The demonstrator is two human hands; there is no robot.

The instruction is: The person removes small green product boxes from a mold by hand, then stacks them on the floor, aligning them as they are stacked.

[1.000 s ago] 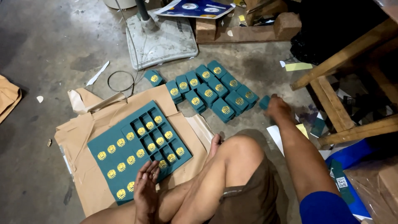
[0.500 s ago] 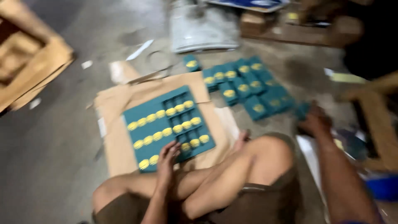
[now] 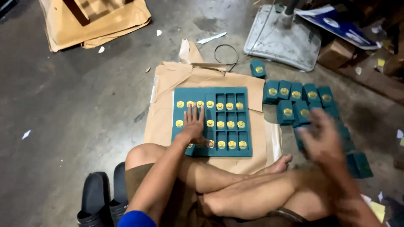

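Green tray (image 3: 210, 94) looks light, rigid; grip its edges. Left hand (image 3: 193, 124) rests flat, fingers spread; right hand (image 3: 322, 138) blurred, cannot tell.

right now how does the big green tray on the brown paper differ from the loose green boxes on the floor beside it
The large flat green compartment tray is one piece lying on brown paper, under the flat left hand; the small green boxes with gold emblems are many separate blocks standing on bare concrete floor, near the blurred right hand. The tray is wide and low; each box is small and chunky. Both are dark green with gold marks.
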